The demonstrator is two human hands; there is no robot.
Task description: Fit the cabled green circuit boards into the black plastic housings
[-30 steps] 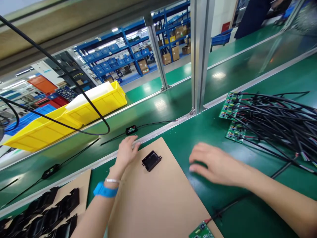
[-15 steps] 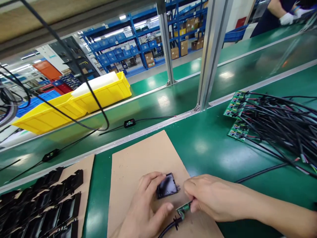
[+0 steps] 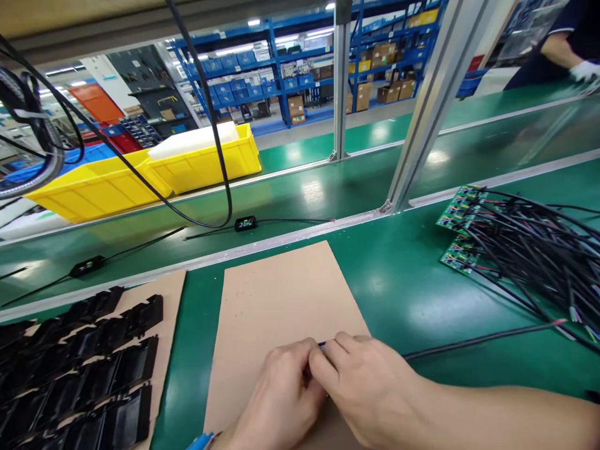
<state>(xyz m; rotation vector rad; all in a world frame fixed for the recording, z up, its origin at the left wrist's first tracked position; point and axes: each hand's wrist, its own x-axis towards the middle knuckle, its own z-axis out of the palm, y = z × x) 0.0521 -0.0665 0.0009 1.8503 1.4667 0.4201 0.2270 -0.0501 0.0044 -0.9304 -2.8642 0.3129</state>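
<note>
Together, left hand and right hand grip 1 black part — mostly hidden; 2 yellow bins beyond.

- The glossy green bench carries the middle cardboard sheet, lying flat
- Left of that sheet lies a second cardboard sheet under rows of black housings
- Right of it, a black cable stretches along the bench
- Farther off, beyond its right side, a heap of black cables ends in green circuit boards
</note>
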